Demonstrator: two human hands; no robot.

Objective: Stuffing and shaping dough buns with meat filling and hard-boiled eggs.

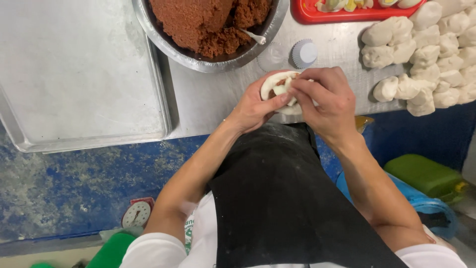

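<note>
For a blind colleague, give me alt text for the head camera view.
Both hands, left hand and right hand, pinch a round of white dough shut around brown filling above a steel table. A bowl of brown filling, dough pieces and a metal tray lie nearby.

Steel table [208,106], tray [74,74], bowl [218,62], dough pieces [426,59]

White dough round [277,87] showing reddish-brown filling; same reddish-brown heaped in the silvery metal bowl [171,42]. Red tray [317,15], pale dough balls [431,54], black apron [282,198], mottled blue floor [64,183].
</note>
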